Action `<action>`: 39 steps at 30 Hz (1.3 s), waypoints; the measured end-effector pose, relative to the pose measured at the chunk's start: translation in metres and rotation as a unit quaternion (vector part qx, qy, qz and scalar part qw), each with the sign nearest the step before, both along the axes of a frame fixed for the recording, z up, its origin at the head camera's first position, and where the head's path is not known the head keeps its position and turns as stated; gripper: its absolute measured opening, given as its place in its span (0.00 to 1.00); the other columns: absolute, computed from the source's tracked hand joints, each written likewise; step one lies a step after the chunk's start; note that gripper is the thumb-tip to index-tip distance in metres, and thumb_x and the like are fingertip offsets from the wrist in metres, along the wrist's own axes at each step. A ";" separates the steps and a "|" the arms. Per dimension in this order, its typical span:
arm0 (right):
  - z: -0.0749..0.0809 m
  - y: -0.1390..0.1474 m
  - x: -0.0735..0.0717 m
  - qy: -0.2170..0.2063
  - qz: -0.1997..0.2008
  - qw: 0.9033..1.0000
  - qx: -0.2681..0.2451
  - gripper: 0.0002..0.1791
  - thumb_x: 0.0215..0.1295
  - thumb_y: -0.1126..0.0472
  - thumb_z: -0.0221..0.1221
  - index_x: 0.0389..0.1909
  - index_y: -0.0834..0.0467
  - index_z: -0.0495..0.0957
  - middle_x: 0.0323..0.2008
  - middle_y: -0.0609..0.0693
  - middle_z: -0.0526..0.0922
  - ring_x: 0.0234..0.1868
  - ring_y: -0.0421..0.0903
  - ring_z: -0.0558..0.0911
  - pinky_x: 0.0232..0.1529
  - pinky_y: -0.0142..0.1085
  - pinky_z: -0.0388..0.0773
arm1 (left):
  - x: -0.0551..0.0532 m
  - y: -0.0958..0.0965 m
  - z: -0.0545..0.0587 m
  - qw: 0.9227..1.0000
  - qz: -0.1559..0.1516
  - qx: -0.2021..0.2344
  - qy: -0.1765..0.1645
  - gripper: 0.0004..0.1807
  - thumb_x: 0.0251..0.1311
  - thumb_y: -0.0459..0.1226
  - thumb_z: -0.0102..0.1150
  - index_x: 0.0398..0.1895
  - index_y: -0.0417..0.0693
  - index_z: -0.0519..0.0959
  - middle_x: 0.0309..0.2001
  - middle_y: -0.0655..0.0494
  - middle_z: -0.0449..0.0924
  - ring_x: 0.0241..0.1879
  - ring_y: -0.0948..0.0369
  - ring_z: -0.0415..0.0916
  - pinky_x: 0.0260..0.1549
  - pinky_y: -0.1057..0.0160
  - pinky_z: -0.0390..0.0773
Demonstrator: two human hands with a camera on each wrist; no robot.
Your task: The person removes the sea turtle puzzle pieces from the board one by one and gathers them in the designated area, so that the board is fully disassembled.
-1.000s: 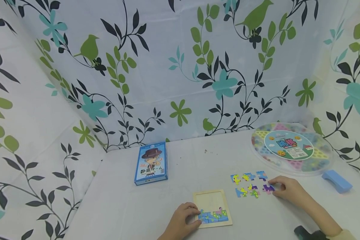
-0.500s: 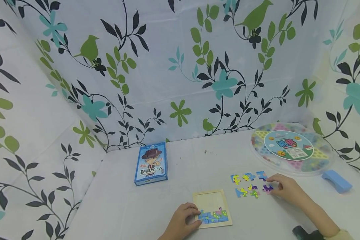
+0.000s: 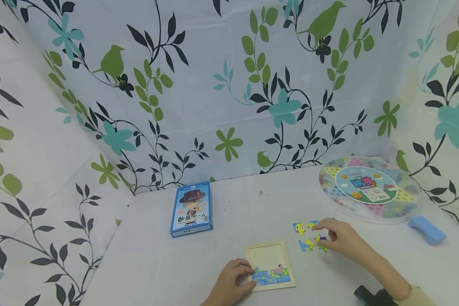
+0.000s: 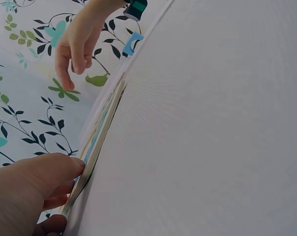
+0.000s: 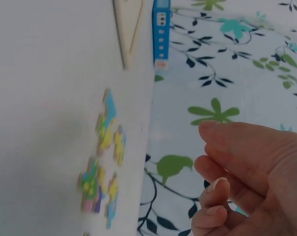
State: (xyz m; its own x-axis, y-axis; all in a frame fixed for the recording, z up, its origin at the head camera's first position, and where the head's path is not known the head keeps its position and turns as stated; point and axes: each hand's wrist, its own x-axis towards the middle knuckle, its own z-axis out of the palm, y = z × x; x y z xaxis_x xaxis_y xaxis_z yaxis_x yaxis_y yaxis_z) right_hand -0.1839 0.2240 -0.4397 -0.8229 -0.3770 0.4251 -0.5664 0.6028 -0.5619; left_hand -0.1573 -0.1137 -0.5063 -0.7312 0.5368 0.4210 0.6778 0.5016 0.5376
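A square wooden puzzle tray (image 3: 267,256) lies on the white table in the head view, with joined blue, green and pink pieces (image 3: 271,276) along its near side. My left hand (image 3: 231,281) holds the tray by its left edge; in the left wrist view, the thumb and fingers (image 4: 72,164) meet that edge. Loose puzzle pieces (image 3: 300,228) lie right of the tray. Above them hovers my right hand (image 3: 340,239), hiding some in the head view. In the right wrist view its fingers (image 5: 214,189) are bent loosely, with nothing between them, apart from the pieces (image 5: 106,123).
A blue card-game box (image 3: 192,209) lies at the back left. At the back right is a round, clear-covered board game (image 3: 405,195), with a light-blue curved block (image 3: 427,230) in front of it. Patterned cloth (image 3: 199,106) hangs behind the table.
My right hand has moved left, from the right end of the loose pieces to over the middle ones. My left hand stays on the tray. The head view has shifted slightly.
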 end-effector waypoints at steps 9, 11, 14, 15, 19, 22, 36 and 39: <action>0.008 -0.054 -0.005 -0.021 0.069 0.997 -0.038 0.15 0.46 0.69 0.65 0.39 0.59 0.78 0.36 0.46 0.76 0.20 0.33 0.62 0.19 0.27 0.64 | -0.002 -0.002 -0.003 1.000 -0.009 0.019 -0.013 0.09 0.51 0.39 0.63 0.34 0.45 0.80 0.39 0.61 0.74 0.40 0.63 0.70 0.42 0.63 0.71; 0.007 -0.064 -0.005 -0.029 0.081 0.996 -0.039 0.15 0.47 0.68 0.65 0.39 0.58 0.79 0.36 0.44 0.76 0.20 0.33 0.62 0.20 0.27 0.64 | -0.002 -0.002 -0.004 1.000 -0.009 0.017 -0.009 0.09 0.51 0.39 0.63 0.33 0.45 0.80 0.39 0.61 0.74 0.40 0.63 0.69 0.41 0.63 0.71; 0.005 -0.077 -0.006 -0.035 0.099 0.994 -0.044 0.14 0.48 0.67 0.65 0.39 0.56 0.79 0.35 0.42 0.76 0.20 0.33 0.63 0.20 0.26 0.65 | -0.002 -0.001 -0.005 1.000 -0.005 0.012 0.000 0.09 0.50 0.39 0.63 0.33 0.45 0.80 0.39 0.61 0.74 0.39 0.64 0.69 0.40 0.63 0.72; 0.005 -0.081 -0.006 -0.037 0.107 0.993 -0.046 0.14 0.49 0.66 0.64 0.39 0.55 0.79 0.35 0.42 0.76 0.20 0.33 0.63 0.20 0.26 0.65 | -0.002 -0.001 -0.006 1.000 -0.003 0.011 0.002 0.09 0.50 0.40 0.63 0.33 0.46 0.80 0.39 0.62 0.74 0.39 0.64 0.69 0.40 0.63 0.71; 0.002 -0.096 -0.005 -0.027 0.142 0.987 -0.065 0.13 0.50 0.66 0.64 0.39 0.55 0.78 0.36 0.43 0.77 0.19 0.34 0.63 0.19 0.26 0.65 | -0.002 -0.001 -0.005 1.000 -0.002 0.013 0.005 0.09 0.50 0.40 0.63 0.34 0.46 0.80 0.39 0.62 0.75 0.39 0.64 0.69 0.39 0.64 0.71; -0.003 -0.104 -0.004 -0.010 0.168 0.982 -0.084 0.13 0.49 0.69 0.64 0.38 0.57 0.78 0.35 0.46 0.78 0.18 0.34 0.63 0.18 0.25 0.64 | -0.002 -0.001 -0.005 1.000 -0.009 0.017 0.002 0.09 0.51 0.40 0.63 0.34 0.46 0.80 0.39 0.61 0.75 0.39 0.65 0.69 0.39 0.64 0.71; -0.035 -0.124 0.002 -0.023 0.236 0.961 -0.144 0.12 0.49 0.72 0.63 0.37 0.62 0.77 0.34 0.52 0.78 0.17 0.29 0.64 0.15 0.25 0.66 | -0.003 -0.002 -0.006 1.000 -0.008 0.022 0.013 0.10 0.50 0.39 0.64 0.35 0.45 0.80 0.40 0.59 0.76 0.40 0.63 0.70 0.40 0.63 0.71; -0.039 -0.126 0.004 -0.046 0.239 0.957 -0.157 0.11 0.51 0.71 0.62 0.37 0.63 0.77 0.34 0.52 0.79 0.17 0.29 0.65 0.15 0.25 0.67 | -0.003 -0.002 -0.005 1.000 -0.006 0.021 0.010 0.10 0.50 0.39 0.64 0.35 0.45 0.80 0.40 0.59 0.76 0.39 0.63 0.70 0.40 0.63 0.71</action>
